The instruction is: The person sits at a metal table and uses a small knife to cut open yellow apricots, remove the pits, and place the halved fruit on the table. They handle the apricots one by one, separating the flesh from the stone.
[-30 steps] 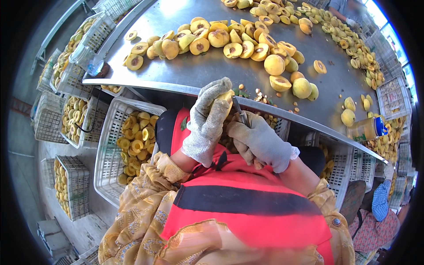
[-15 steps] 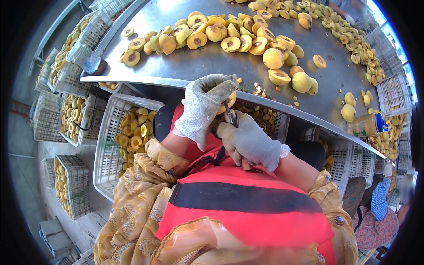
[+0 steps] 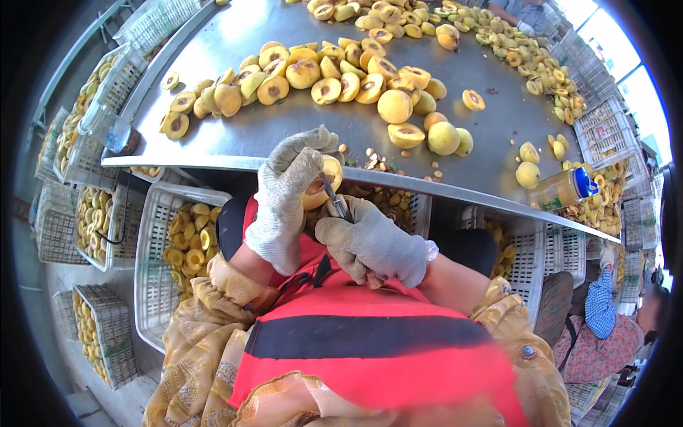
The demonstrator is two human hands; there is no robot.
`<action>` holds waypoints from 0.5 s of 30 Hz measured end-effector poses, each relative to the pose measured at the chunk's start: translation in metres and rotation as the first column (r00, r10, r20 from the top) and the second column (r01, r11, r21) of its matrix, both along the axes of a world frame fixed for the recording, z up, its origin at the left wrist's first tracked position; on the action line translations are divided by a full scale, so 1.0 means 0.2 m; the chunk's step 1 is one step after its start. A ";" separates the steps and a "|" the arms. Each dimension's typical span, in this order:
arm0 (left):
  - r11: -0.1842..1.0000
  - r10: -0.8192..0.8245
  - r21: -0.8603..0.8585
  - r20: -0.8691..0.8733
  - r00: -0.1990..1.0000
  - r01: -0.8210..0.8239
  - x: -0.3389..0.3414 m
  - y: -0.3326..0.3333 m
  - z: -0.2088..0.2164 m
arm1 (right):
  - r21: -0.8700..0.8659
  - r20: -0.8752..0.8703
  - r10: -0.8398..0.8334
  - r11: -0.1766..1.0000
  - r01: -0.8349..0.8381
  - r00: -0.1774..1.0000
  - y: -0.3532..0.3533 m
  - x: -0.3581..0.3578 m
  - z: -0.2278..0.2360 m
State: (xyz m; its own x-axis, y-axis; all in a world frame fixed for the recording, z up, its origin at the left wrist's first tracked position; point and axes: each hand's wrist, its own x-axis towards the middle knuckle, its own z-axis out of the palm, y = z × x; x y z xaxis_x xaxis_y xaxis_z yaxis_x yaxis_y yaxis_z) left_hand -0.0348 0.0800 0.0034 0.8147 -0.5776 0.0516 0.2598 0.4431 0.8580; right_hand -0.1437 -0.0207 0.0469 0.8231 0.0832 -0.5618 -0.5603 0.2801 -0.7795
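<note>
My left hand, in a pale knitted glove, is closed around a yellow peach half just off the table's near edge. My right hand, gloved the same way, grips a slim metal pitting tool. The tool's shaft reaches up against the peach half; its exact tip is hard to make out. A brownish end, perhaps its handle, shows beneath the right hand. On the steel table beyond lies a curved heap of peach halves with a few whole peaches. Loose pits lie near the edge.
A white crate of peach halves stands to my left below the table, with more crates beyond. A blue-lidded jar lies at the table's right edge. Other people are at the far side and lower right.
The view has shifted, so table and crates appear farther left and lower. My left fingers have lifted and spread a little, showing more of the peach half, with the tool still against it.
</note>
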 end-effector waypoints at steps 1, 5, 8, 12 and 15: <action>0.998 -0.061 -0.002 -0.080 0.995 0.061 -0.01 0.00 0.03 | -0.006 -0.009 -0.005 1.000 0.005 1.000 -0.01 0.00 0.00; 0.998 -0.068 -0.004 -0.114 0.991 0.068 -0.02 -0.01 -0.03 | -0.368 0.145 0.014 0.929 0.041 0.989 0.06 -0.01 -0.05; 0.993 0.110 -0.046 -0.055 0.992 -0.112 -0.06 -0.08 -0.06 | -0.331 0.145 -0.074 0.936 0.119 0.987 0.09 -0.01 -0.08; 0.985 0.170 -0.041 0.269 0.948 -0.165 -0.04 -0.07 -0.12 | -0.274 0.031 -0.016 0.961 0.024 0.999 0.06 0.01 -0.01; 0.982 0.018 0.132 0.647 0.762 -0.135 0.03 0.01 -0.08 | -0.310 0.004 -0.019 0.951 0.019 1.000 0.08 0.00 -0.01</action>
State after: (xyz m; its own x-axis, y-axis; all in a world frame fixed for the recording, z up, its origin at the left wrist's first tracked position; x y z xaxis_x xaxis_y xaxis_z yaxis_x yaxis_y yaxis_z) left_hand -0.0295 0.0816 -0.0125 0.6663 -0.5624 0.4897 -0.4050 0.2785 0.8709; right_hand -0.1441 -0.0054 0.0454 0.8233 -0.1106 -0.5568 -0.5566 0.0354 -0.8300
